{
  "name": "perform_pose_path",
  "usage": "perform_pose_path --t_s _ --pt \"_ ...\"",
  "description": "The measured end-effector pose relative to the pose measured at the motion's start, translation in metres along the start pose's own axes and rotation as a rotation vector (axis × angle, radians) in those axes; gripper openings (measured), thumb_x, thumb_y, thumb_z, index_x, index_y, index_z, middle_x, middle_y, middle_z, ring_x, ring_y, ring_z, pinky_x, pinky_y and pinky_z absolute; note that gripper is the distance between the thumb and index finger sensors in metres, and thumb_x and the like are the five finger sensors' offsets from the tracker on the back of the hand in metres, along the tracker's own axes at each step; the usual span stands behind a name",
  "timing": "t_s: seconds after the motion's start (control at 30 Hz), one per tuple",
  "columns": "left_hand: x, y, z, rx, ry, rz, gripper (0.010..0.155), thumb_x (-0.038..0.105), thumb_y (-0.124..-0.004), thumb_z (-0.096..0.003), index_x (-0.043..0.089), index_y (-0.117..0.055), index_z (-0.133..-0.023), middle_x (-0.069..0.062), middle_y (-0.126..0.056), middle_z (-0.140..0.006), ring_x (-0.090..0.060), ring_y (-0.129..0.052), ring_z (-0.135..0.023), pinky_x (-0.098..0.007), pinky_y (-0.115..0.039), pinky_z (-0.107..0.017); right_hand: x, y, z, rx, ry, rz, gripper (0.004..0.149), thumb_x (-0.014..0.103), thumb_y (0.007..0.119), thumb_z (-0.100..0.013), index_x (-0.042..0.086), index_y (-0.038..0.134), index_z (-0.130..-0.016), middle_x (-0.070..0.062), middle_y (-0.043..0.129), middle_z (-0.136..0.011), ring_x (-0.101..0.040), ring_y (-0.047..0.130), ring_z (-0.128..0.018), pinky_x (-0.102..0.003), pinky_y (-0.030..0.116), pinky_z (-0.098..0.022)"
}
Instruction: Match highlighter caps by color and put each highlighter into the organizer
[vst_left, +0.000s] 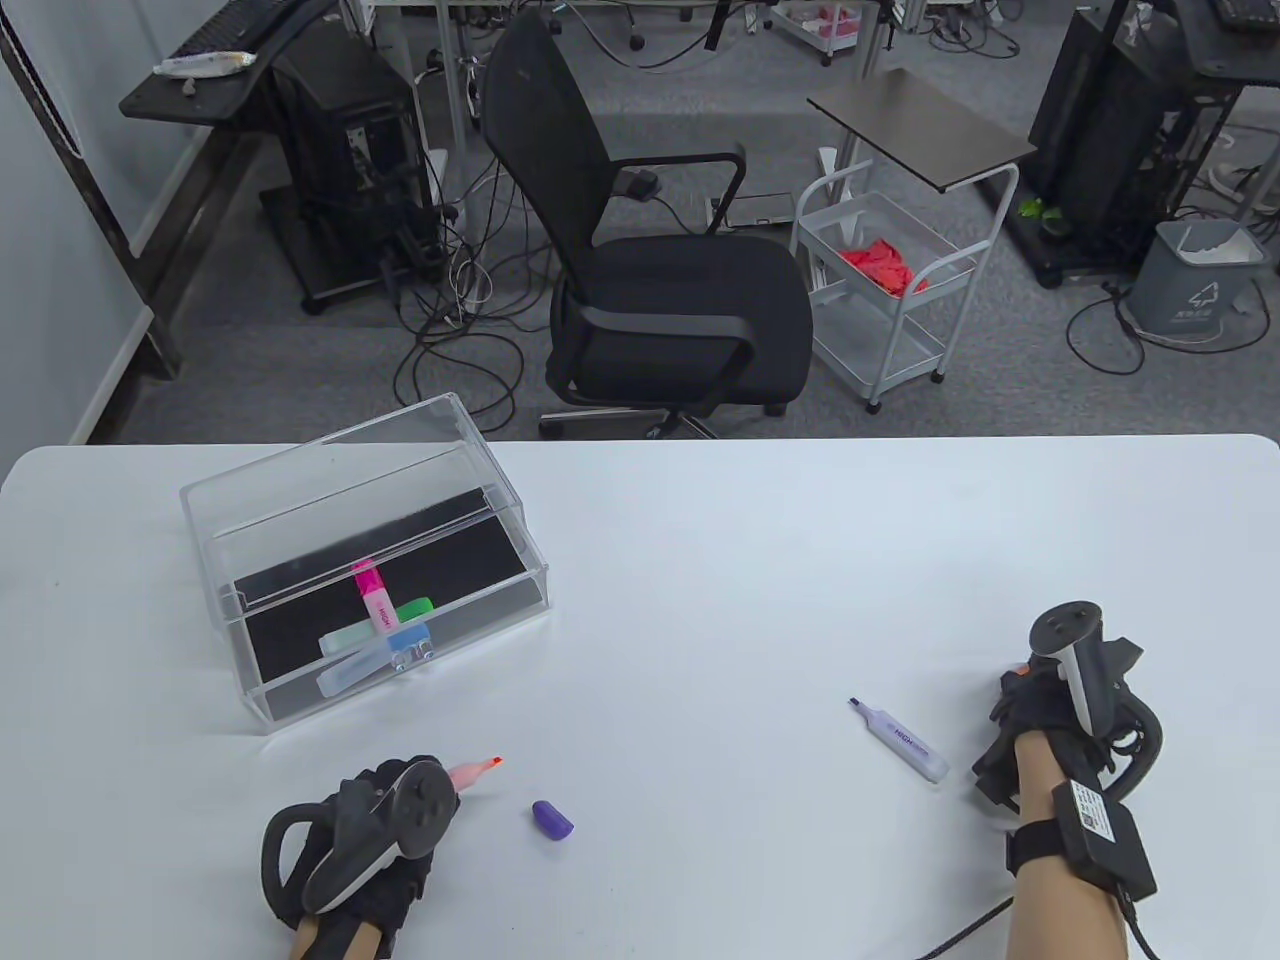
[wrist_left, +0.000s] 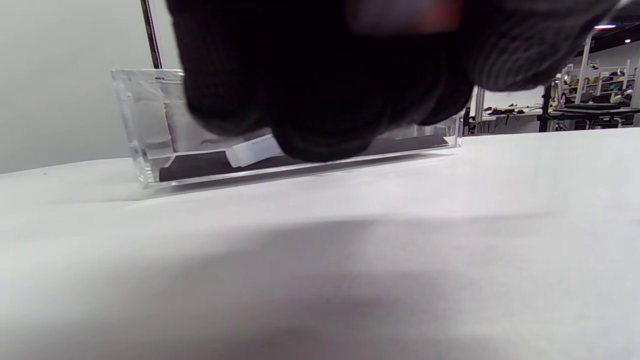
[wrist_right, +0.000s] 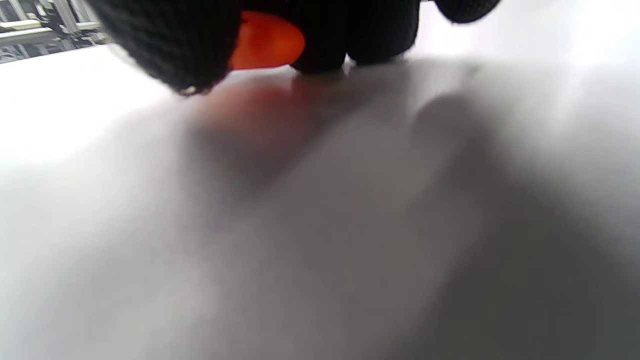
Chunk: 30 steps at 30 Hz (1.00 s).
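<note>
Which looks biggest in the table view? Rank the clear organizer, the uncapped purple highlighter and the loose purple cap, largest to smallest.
1. Clear organizer, by far the largest.
2. Uncapped purple highlighter, lying on the table near the right hand.
3. Loose purple cap, the smallest, a short stub beside the left hand.

"HIGH" is printed on the purple highlighter (vst_left: 900, 739) and pink highlighter (vst_left: 375, 600).

Bare table (vst_left: 720, 600) is lying open between the hands; the clear organizer (vst_left: 360, 570) is blocking at ten o'clock, a purple cap (vst_left: 552, 820) and purple highlighter (vst_left: 898, 740) are lying loose toward six o'clock.
</note>
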<state>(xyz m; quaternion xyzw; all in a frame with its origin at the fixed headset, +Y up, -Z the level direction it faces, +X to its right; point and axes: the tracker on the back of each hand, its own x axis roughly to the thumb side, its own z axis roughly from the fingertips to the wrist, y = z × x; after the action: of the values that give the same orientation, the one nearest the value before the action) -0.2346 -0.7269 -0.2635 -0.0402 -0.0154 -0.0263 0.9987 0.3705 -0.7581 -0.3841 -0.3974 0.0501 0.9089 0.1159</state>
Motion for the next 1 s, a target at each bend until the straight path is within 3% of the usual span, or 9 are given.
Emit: perform_pose_path --t_s 0.13,0.27,0.5,1.0 --pt "0.003 0.0 -0.001 -0.007 -0.007 -0.012 0.051 0.06 -0.067 -0.0449 0.036 -0.07 -0.09 0.016 -0.088 -0.068 -0.01 -0.103 -0.047 -0.032 -0.091 -0.043 0.003 -0.01 0.011 0.007 -0.084 -0.035 0.053 0.036 0.08 -0.041 0.02 0.07 -0.091 -0.016 0.086 -0.088 -0.036 0.087 -0.077 -0.062 0.065 -0.062" --pt "0.005 0.001 0.0 -0.003 -0.014 -0.007 0.051 0.06 -0.067 -0.0449 0.036 -0.07 -0.09 0.016 -0.088 -0.068 -0.01 -0.103 -0.047 -0.032 -0.091 -0.043 0.014 -0.019 0.03 -0.011 -0.178 -0.031 0.053 0.038 0.076 -0.042 0.021 0.068 -0.092 -0.014 0.085 -0.087 -0.034 0.087 -0.077 -0.062 0.065 -0.062" --pt "0.002 0.003 0.003 0.007 -0.013 0.024 0.051 0.06 -0.067 -0.0448 0.036 -0.07 -0.09 0.016 -0.089 -0.068 -0.01 -0.103 -0.047 -0.032 -0.091 -0.043 0.036 -0.029 0.073 0.054 -0.318 -0.062 0.053 0.038 0.072 -0.044 0.022 0.063 -0.094 -0.017 0.083 -0.089 -0.037 0.089 -0.078 -0.065 0.068 -0.06" --pt "0.008 -0.002 -0.001 -0.019 -0.05 0.014 0.051 0.06 -0.067 -0.045 0.036 -0.07 -0.09 0.016 -0.088 -0.068 -0.01 -0.103 -0.047 -0.032 -0.091 -0.043 0.068 -0.015 0.17 0.155 -0.589 -0.166 0.052 0.039 0.072 -0.045 0.028 0.065 -0.095 -0.011 0.076 -0.087 -0.033 0.083 -0.077 -0.062 0.063 -0.061"
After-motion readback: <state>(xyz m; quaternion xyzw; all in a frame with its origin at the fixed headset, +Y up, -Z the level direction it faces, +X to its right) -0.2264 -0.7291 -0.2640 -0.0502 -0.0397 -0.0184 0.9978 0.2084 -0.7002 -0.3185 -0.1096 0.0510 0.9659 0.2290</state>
